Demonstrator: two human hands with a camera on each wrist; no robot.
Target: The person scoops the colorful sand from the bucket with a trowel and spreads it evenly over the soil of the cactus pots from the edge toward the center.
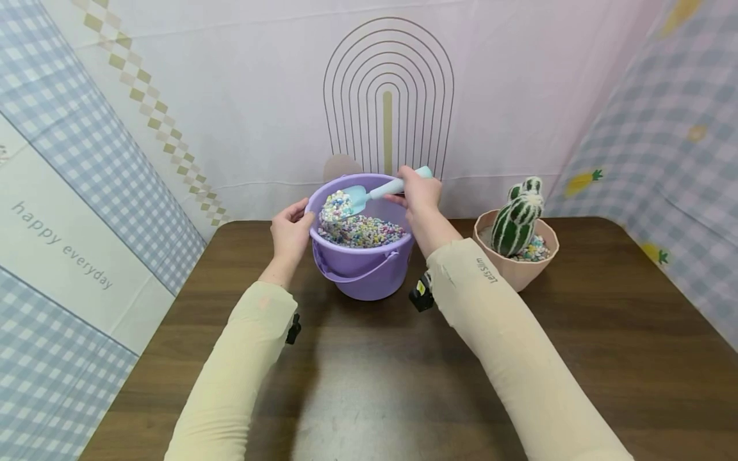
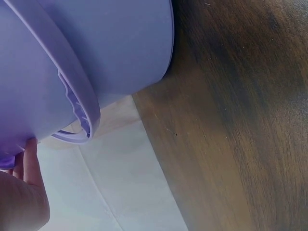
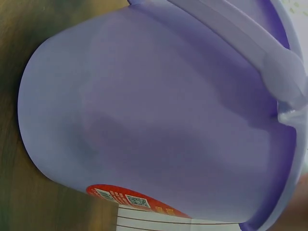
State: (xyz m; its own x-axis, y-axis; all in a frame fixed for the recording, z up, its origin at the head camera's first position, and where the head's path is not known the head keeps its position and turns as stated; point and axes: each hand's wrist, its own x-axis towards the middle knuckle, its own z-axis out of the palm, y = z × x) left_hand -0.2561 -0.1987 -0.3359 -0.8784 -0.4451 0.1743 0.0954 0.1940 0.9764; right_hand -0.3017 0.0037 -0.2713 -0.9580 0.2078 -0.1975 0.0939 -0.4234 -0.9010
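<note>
A purple bucket (image 1: 369,275) holds many small multicoloured pebbles (image 1: 369,232). My left hand (image 1: 290,235) grips its left rim, the thumb near the rim's edge; in the left wrist view the fingers of the left hand (image 2: 21,192) lie against the bucket's outer side. My right hand (image 1: 421,195) holds the handle of a light blue toy shovel (image 1: 387,189) over the bucket. Heaped pebbles (image 1: 337,207) fill the shovel's blade, which points left above the pebbles in the bucket. In the right wrist view only the bucket's wall (image 3: 159,110) shows clearly; the shovel is out of sight there.
To the right of the bucket stands a pink faceted pot (image 1: 513,269) with a green striped cactus (image 1: 515,224) and some coloured pebbles on its right side. Both stand on a dark wooden table (image 1: 357,384). A printed cloth (image 1: 248,115) hangs behind the table.
</note>
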